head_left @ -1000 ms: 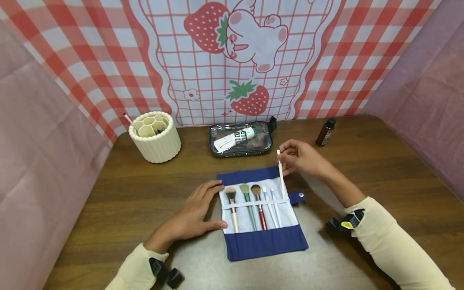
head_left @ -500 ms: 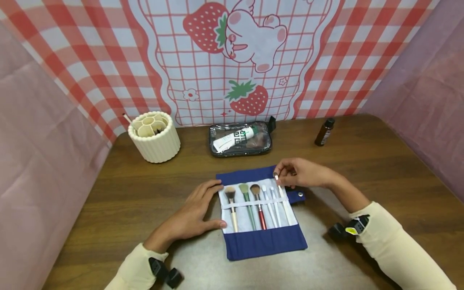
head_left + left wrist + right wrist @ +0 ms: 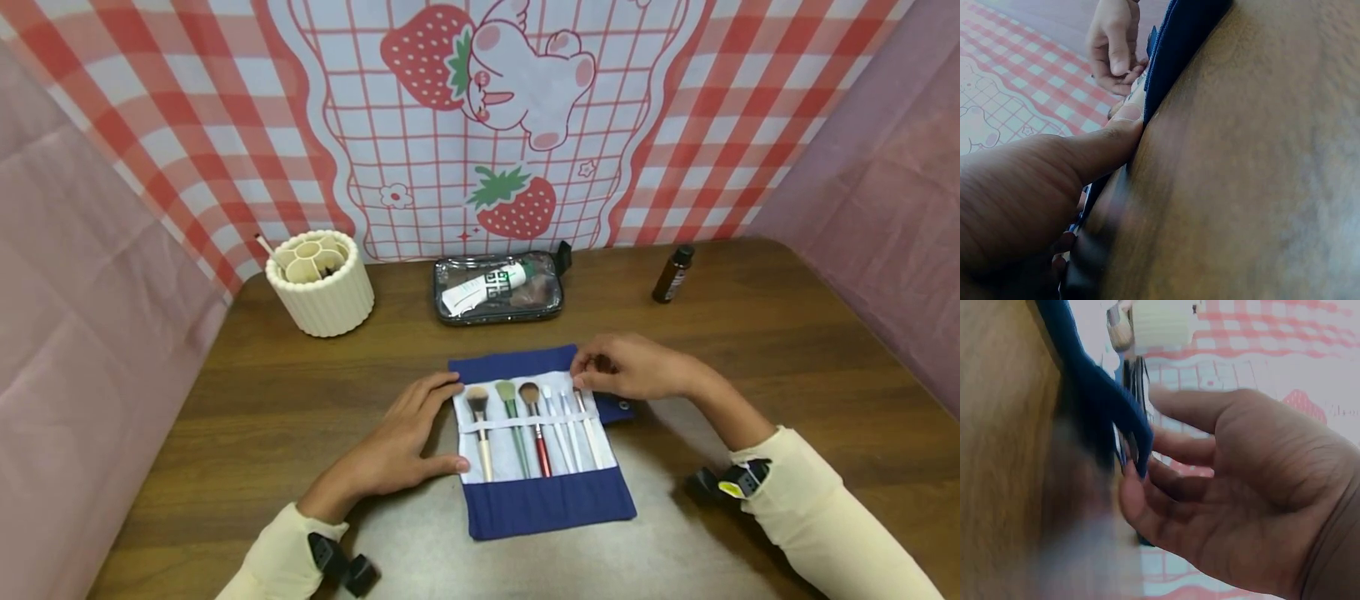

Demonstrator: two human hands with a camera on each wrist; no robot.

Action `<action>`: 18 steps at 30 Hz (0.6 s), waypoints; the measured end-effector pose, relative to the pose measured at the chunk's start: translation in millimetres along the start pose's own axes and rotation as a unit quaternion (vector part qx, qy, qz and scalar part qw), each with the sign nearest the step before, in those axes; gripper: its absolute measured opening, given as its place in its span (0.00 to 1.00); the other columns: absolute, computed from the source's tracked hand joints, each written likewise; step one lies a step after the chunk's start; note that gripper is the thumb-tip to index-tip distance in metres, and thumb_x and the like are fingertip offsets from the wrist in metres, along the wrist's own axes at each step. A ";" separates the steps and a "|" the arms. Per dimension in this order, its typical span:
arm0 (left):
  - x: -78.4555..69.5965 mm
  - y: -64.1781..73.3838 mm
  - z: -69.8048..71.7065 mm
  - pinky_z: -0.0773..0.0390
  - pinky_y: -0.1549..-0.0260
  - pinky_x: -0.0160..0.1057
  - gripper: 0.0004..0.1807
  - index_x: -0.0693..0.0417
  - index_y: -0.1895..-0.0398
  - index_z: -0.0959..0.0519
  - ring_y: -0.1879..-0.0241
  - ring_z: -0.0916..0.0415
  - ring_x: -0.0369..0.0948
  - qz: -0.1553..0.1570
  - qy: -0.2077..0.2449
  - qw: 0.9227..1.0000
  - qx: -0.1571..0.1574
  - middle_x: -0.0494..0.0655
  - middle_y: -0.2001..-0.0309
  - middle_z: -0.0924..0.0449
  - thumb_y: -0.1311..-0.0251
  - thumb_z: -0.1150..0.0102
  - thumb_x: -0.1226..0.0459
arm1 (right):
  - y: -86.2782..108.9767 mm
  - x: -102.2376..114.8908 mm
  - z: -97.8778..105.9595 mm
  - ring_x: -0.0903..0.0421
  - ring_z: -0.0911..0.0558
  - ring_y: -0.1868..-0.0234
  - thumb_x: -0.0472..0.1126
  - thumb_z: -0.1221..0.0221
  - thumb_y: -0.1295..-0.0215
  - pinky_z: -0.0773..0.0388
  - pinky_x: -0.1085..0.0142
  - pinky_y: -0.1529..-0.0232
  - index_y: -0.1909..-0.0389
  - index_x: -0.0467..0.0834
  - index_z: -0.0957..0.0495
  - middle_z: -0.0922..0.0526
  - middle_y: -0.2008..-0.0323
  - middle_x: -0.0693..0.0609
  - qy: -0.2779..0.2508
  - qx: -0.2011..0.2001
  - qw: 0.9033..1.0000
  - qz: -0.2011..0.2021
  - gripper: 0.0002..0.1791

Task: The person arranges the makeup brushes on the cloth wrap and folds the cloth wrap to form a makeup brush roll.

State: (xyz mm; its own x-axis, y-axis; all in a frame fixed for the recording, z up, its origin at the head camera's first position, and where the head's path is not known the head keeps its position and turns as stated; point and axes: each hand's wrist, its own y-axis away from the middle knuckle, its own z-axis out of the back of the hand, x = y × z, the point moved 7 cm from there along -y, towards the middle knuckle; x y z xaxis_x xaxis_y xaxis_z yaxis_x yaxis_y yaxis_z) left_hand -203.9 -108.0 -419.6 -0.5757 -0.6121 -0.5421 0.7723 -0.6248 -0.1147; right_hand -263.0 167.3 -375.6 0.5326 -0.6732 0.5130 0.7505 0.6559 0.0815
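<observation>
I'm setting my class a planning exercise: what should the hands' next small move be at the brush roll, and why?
Probably the right hand should lift clear of the rightmost brush: it appears tucked under the white band, lined up beside five other brushes, and the left hand rests at the opposite edge of the brush roll and could steady it.
</observation>
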 end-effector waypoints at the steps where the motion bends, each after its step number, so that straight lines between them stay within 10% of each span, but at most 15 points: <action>1: -0.2 0.0 -0.1 0.49 0.29 0.56 0.53 0.54 0.22 0.43 0.24 0.56 0.47 -0.001 0.000 1.000 0.000 0.49 0.22 0.52 0.45 0.31 0.40 | 0.4 3.2 1.5 0.61 0.25 0.68 0.47 0.38 0.30 0.26 0.66 0.69 0.58 0.50 0.18 0.23 0.67 0.58 0.013 -0.022 1.000 0.005 0.06; 7: -1.0 0.3 1.5 0.48 0.29 0.56 0.53 0.55 0.23 0.43 0.24 0.55 0.48 -0.009 -0.003 1.000 0.004 0.50 0.22 0.51 0.44 0.32 0.40 | 3.2 43.2 -10.3 0.63 0.22 0.62 0.44 0.38 0.29 0.21 0.65 0.63 0.53 0.48 0.19 0.20 0.61 0.61 -0.018 -0.065 0.997 0.043 0.08; 18: -5.6 -13.5 20.0 0.38 0.38 0.64 0.32 0.52 0.25 0.36 0.29 0.43 0.53 -0.061 -0.055 0.997 -0.013 0.51 0.23 0.46 0.30 0.41 0.64 | 13.4 132.2 -79.0 0.68 0.21 0.56 0.48 0.44 0.25 0.22 0.71 0.55 0.42 0.53 0.22 0.20 0.52 0.61 -0.109 0.068 0.979 0.160 0.14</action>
State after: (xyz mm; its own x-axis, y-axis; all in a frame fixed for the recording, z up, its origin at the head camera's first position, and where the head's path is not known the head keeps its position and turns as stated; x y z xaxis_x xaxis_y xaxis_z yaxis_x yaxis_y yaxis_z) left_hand -216.4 -105.9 -398.4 -0.6910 -0.5818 -0.4291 0.7001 -0.6864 -0.1967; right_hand -151.6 60.1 -374.1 0.6245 -0.3466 0.6999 0.4920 0.8706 -0.0079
